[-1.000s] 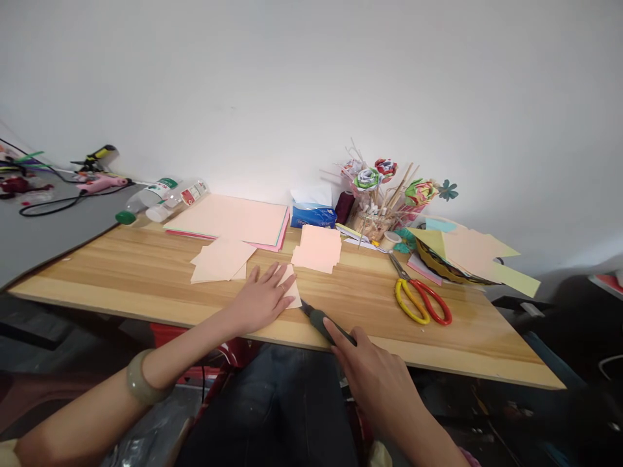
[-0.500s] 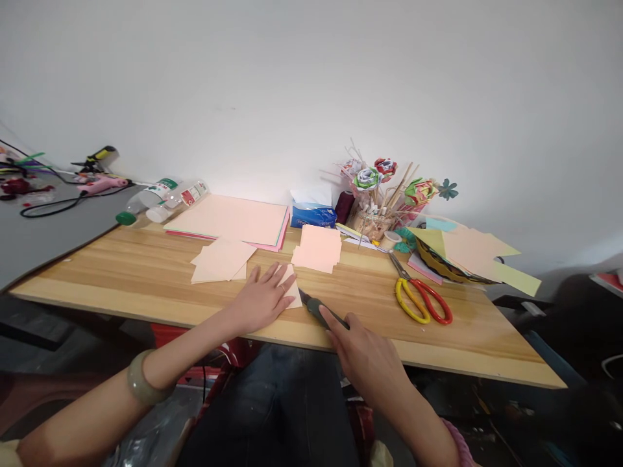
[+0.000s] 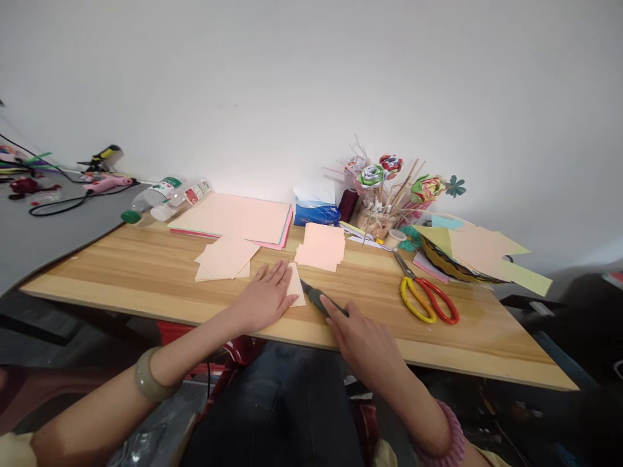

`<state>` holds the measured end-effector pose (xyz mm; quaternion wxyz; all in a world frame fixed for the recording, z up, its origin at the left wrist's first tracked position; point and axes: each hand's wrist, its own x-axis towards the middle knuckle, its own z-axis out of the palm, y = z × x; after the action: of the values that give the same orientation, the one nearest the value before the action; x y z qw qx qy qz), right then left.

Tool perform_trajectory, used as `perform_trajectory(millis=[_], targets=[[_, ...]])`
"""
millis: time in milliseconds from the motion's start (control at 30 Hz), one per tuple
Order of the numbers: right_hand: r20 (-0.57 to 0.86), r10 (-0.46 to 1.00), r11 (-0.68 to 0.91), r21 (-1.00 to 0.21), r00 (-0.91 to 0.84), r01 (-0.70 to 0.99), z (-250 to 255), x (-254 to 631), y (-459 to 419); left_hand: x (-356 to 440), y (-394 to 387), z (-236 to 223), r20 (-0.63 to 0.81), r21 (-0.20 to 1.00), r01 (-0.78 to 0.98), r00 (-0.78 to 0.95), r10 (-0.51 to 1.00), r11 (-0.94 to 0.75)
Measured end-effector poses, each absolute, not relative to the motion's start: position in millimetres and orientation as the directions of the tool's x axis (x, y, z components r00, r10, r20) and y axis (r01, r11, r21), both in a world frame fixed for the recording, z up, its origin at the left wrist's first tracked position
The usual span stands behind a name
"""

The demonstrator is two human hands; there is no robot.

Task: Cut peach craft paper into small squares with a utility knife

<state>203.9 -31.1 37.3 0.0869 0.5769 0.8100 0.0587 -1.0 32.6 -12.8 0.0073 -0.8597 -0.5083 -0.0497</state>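
My left hand [image 3: 265, 295] lies flat on a small pale pink piece of paper [image 3: 296, 288], which looks folded, and hides its left part. In my right hand [image 3: 365, 337] is a knife [image 3: 318, 298] with a dark green handle, my index finger stretched along it. Its dark blade lies beside the paper's right edge; whether it is inside a fold I cannot tell. Beyond my left hand rests a loose pile of cut pale paper pieces [image 3: 224, 256]. A stack of pink paper squares [image 3: 321, 245] lies just behind the knife.
Scissors [image 3: 428, 295] with yellow and red handles lie to the right. Large paper sheets [image 3: 238, 217], a blue tissue pack [image 3: 316, 213] and a jar of paper flowers [image 3: 377, 217] line the wall. A basket [image 3: 438, 259] holds paper scraps. Plastic bottles [image 3: 156, 194] lie left.
The knife tip has moved slightly away from me along the paper's right edge. My left fingers have drawn closer together, showing more of the paper. The whole view has shifted a little.
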Motion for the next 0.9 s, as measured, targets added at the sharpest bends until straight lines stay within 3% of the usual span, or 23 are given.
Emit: perform_trajectory(millis=[900], targets=[[-0.033,0.944,0.329,0.186,-0.329,0.926,40.0,189.3,6.0,0.3,31.9,-11.5,0.093,0.067,0.874,0.474,0.876,-0.481]])
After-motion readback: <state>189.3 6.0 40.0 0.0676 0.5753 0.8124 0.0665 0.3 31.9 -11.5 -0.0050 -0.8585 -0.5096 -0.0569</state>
